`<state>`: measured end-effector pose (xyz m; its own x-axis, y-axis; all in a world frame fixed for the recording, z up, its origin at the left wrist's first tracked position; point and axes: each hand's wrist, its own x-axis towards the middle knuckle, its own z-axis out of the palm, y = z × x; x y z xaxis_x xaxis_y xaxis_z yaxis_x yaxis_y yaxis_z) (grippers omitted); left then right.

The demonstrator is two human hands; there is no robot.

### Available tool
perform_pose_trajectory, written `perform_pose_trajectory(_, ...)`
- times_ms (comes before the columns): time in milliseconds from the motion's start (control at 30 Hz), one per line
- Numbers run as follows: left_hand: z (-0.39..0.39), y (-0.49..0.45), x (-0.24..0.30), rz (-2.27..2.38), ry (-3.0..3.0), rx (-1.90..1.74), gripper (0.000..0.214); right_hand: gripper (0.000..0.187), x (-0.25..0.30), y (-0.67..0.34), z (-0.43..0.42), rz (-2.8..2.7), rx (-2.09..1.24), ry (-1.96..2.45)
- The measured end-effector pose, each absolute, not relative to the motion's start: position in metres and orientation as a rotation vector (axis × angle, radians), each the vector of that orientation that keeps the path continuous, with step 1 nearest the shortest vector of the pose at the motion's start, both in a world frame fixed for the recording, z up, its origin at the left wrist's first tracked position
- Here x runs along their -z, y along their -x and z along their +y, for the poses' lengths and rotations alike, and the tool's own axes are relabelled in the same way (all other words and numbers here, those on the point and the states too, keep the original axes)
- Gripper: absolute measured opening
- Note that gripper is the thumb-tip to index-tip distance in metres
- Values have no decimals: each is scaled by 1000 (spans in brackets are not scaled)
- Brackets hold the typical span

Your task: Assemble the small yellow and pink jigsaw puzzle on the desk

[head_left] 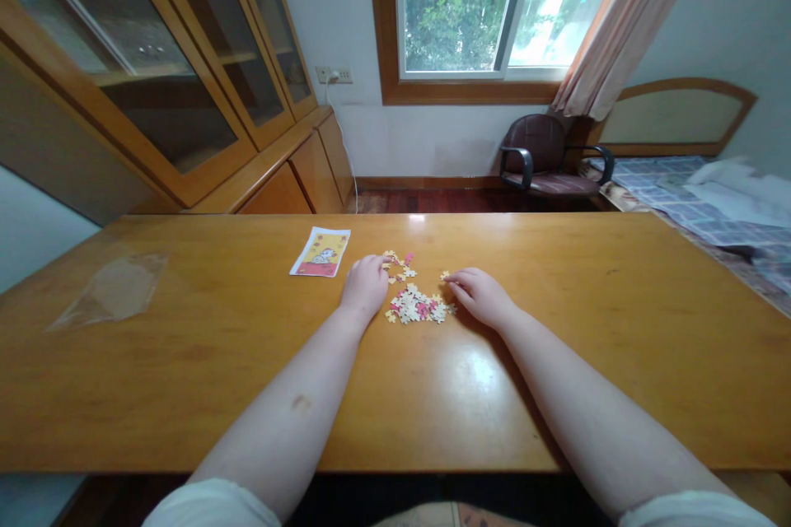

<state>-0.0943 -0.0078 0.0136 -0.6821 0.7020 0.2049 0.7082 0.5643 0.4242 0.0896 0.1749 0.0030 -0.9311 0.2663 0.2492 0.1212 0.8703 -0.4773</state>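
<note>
A loose heap of small jigsaw puzzle pieces, pale, yellow and pink, lies on the wooden table between my hands. Beyond the heap, several more pieces are spread out on the tabletop. My left hand rests at the left of these spread pieces. Its fingers are curled together, and what is under their tips is hidden. To the right of the heap, my right hand has its thumb and fingers drawn together at a single yellow puzzle piece. Left of my left hand lies the picture card, yellow and red with a white animal.
A clear plastic bag lies flat on the left of the table. Past the far edge stand a glass-doored cabinet, a brown armchair and a bed. A window is in the wall ahead.
</note>
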Motion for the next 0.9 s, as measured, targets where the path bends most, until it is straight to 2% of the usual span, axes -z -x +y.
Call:
perform_pose_trajectory(300, -9, 87, -19, -2922, 1295, 622, 35, 28, -2, -87, 180, -2747, -533, 358)
perform_pose_trajectory(500, -10, 86, -16, -2884, 1336, 637, 33, 32, -4, -87, 174, -2852, -554, 119)
perform_pose_trajectory(733, -6, 81, -14, -2866, 1521, 667, 35, 35, 0, -87, 176, -2843, -440, 371)
perform_pose_trajectory(900, -4, 75, -13, -2810, 1762, 736, 39, 27, 0, -87, 175, -2804, -468, 275)
